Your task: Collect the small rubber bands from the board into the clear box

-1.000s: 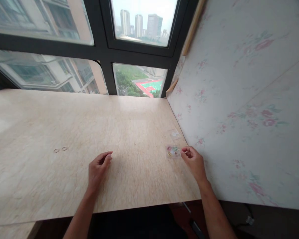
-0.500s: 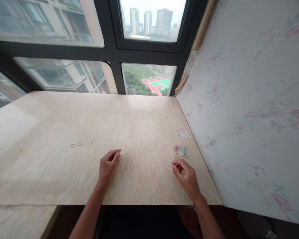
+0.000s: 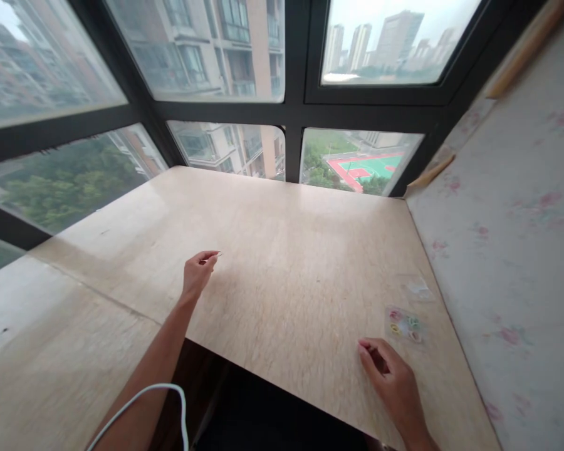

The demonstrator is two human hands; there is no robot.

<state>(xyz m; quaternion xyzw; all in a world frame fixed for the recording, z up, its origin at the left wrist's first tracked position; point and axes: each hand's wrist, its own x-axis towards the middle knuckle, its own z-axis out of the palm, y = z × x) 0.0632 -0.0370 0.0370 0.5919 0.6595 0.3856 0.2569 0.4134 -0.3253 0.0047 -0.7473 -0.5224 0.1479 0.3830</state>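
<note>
My left hand (image 3: 198, 272) reaches over the left part of the tabletop, thumb and forefinger closed in a pinch. At its fingertips shows the edge of a small thin ring (image 3: 220, 254); the hand hides the rest of that spot. My right hand (image 3: 389, 379) rests low over the right side of the table, fingertips pressed together. Whatever it may hold is too small to make out. Just beyond it stands a small clear plastic box (image 3: 405, 324) with several coloured loops inside, pink, green, yellow and pale.
Behind the box lies a clear plastic lid (image 3: 417, 288). The marble-patterned tabletop (image 3: 282, 269) meets windows at the back and a flowered wall (image 3: 512, 282) on the right. A white cable (image 3: 169, 386) loops over my left forearm.
The view has swung to the left. My left hand has moved left and forward to where the two rings lay. My right hand stays near the box, still pinched.
</note>
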